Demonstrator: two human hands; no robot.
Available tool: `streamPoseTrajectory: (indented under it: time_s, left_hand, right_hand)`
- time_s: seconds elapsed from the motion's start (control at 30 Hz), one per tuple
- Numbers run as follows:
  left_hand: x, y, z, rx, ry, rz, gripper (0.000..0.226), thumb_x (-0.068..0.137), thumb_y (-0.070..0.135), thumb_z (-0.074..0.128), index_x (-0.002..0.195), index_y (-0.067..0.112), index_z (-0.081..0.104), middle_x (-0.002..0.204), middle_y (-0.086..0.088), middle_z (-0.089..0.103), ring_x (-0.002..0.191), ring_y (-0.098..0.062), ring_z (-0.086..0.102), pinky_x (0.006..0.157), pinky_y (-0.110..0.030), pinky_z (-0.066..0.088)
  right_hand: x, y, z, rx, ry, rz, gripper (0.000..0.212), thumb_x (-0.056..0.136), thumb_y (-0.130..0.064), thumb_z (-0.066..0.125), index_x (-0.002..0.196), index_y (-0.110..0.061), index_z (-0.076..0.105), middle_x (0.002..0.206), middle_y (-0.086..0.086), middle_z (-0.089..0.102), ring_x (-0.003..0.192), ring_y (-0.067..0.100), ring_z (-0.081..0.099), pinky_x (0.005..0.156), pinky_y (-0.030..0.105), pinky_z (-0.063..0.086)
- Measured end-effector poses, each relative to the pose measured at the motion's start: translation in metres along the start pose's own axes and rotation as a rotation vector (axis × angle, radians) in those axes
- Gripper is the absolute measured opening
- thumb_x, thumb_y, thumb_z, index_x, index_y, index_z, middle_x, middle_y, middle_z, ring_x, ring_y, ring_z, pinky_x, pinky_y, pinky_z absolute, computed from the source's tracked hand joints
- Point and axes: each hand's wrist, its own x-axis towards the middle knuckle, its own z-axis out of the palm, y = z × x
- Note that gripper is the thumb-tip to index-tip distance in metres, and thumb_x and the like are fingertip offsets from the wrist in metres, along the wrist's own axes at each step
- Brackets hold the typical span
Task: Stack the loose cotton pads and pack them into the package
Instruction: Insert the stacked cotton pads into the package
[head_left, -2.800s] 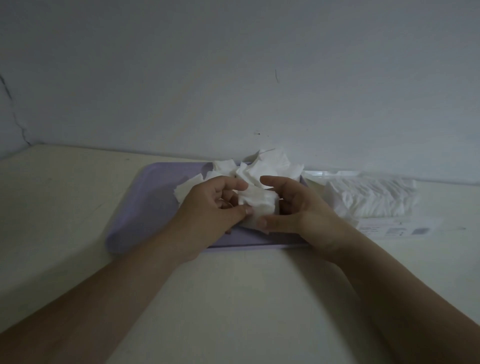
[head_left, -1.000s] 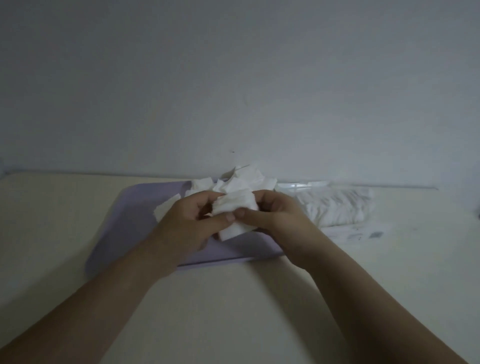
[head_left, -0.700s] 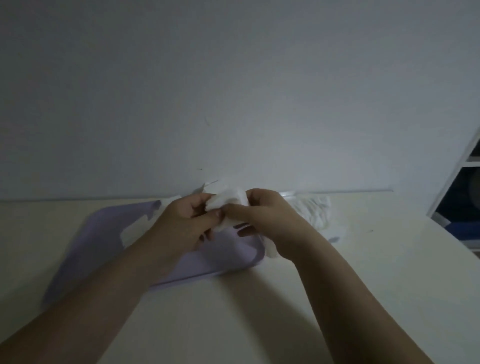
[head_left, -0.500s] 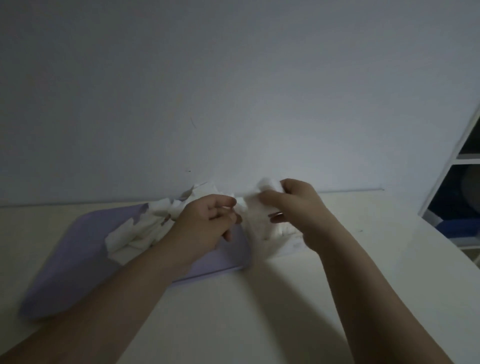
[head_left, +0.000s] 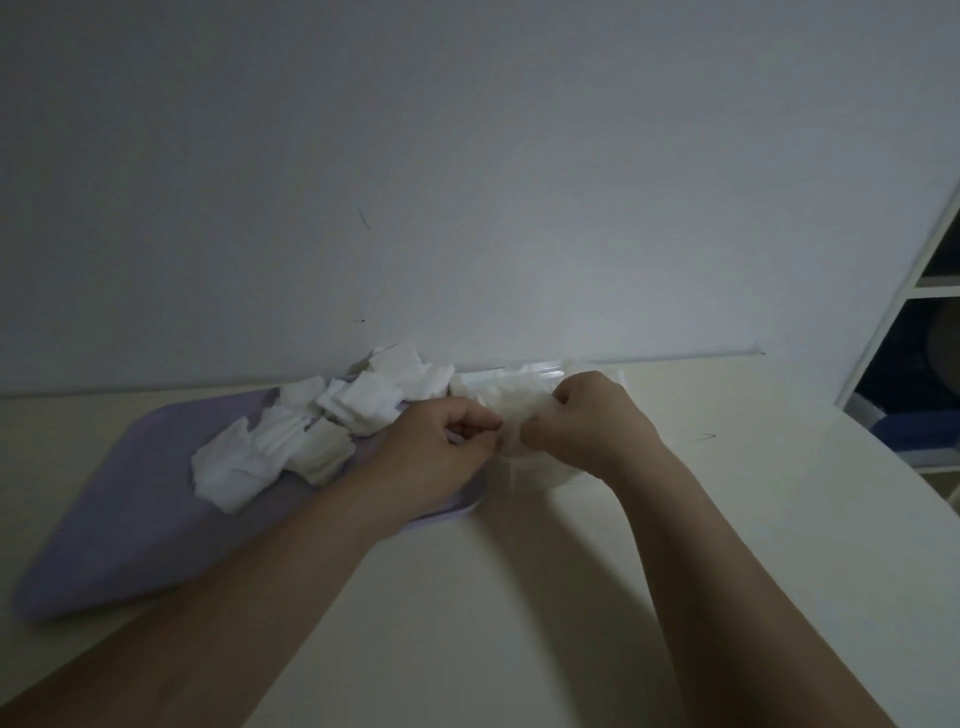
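Note:
Several loose white cotton pads (head_left: 311, 431) lie heaped on the far part of a lilac tray (head_left: 130, 509). Just right of the tray, by the wall, lies the clear plastic package (head_left: 524, 376) with pads inside. My right hand (head_left: 587, 421) is curled round a small stack of pads (head_left: 514, 415) at the package's near end. My left hand (head_left: 441, 447) is beside it with fingers curled and pinches the package's edge. The package's opening is hidden behind both hands.
The cream table (head_left: 493, 597) runs to a grey wall (head_left: 467, 182) at the back. A white shelf unit (head_left: 914, 322) with dark compartments stands at the far right, beyond the table's right edge.
Both hands lifted a small stack of pads off the tray pile. My right hand carried it right to the package, and my left hand followed. The camera view swung right.

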Motion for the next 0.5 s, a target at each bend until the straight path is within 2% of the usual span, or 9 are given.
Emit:
streamPoseTrajectory:
  time_s: [0.1, 0.17, 0.27, 0.37, 0.5]
  left_hand:
    - [0.000, 0.001, 0.002, -0.057, 0.008, -0.043, 0.013, 0.089, 0.016, 0.076, 0.094, 0.028, 0.079, 0.088, 0.006, 0.080, 0.081, -0.008, 0.074, 0.079, -0.019, 0.055]
    - [-0.001, 0.004, 0.003, -0.069, 0.011, -0.055, 0.012, 0.088, 0.017, 0.077, 0.094, 0.027, 0.079, 0.082, 0.008, 0.078, 0.065, 0.000, 0.068, 0.072, -0.018, 0.053]
    - [-0.002, 0.005, 0.004, -0.083, -0.010, -0.063, 0.008, 0.090, 0.020, 0.077, 0.096, 0.025, 0.079, 0.082, 0.005, 0.078, 0.059, -0.001, 0.063, 0.067, -0.020, 0.050]
    - [-0.004, 0.005, 0.001, -0.078, -0.024, -0.078, 0.009, 0.091, 0.024, 0.076, 0.100, 0.026, 0.077, 0.088, -0.002, 0.078, 0.062, -0.007, 0.062, 0.059, -0.015, 0.047]
    - [-0.006, 0.006, 0.002, -0.164, -0.019, -0.105, 0.015, 0.092, 0.019, 0.076, 0.106, 0.015, 0.071, 0.095, -0.018, 0.076, 0.060, -0.011, 0.063, 0.050, -0.014, 0.045]
  right_hand:
    - [-0.002, -0.005, 0.000, -0.159, 0.042, 0.021, 0.018, 0.069, -0.030, 0.067, 0.076, -0.017, 0.057, 0.078, -0.001, 0.059, 0.063, 0.019, 0.053, 0.060, 0.025, 0.039]
    - [-0.004, -0.010, -0.001, -0.217, 0.039, 0.029, 0.027, 0.070, -0.039, 0.069, 0.085, -0.018, 0.063, 0.086, -0.001, 0.062, 0.070, 0.021, 0.057, 0.065, 0.026, 0.041]
    - [-0.006, -0.015, 0.001, -0.275, -0.001, -0.024, 0.037, 0.077, -0.054, 0.067, 0.079, -0.018, 0.060, 0.077, -0.003, 0.062, 0.066, 0.017, 0.057, 0.057, 0.025, 0.035]
    - [-0.005, -0.014, 0.003, -0.225, -0.065, -0.069, 0.039, 0.087, -0.048, 0.062, 0.066, -0.016, 0.052, 0.064, -0.002, 0.055, 0.061, 0.019, 0.055, 0.057, 0.027, 0.035]
    - [-0.005, -0.011, 0.002, -0.141, 0.002, -0.077, 0.035, 0.080, -0.046, 0.074, 0.067, -0.015, 0.066, 0.060, -0.001, 0.059, 0.062, 0.020, 0.061, 0.056, 0.025, 0.040]
